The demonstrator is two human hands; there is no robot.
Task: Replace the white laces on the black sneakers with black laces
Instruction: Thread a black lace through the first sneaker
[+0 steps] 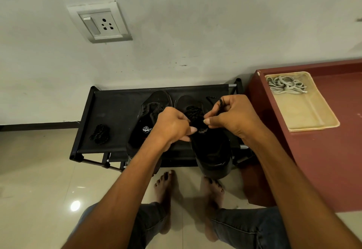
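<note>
One head-worn wide-angle view looks steeply down, close over the shoe rack [109,111] against the wall [195,33].

rack [117,107]: black fabric top, black corner joints, silver-grey bars at its right edge. both sneakers black; left sneaker [150,111] has a white logo on the tongue, right sneaker [211,150] plain black at the heel, its lace [194,114] black with pale flecks. spare lace [100,133] near the rack's front-left corner: same black, flecked. tray [305,115]: translucent pale yellow, old laces [285,87] at its back edge white-grey. cabinet [333,150] dark red. wall [195,33] off-white with small dark marks, socket [100,22] white with grey switch, skirting black. floor [39,170] glossy beige tiles. jeans [244,229] dark blue-grey. toenails dark.
</note>
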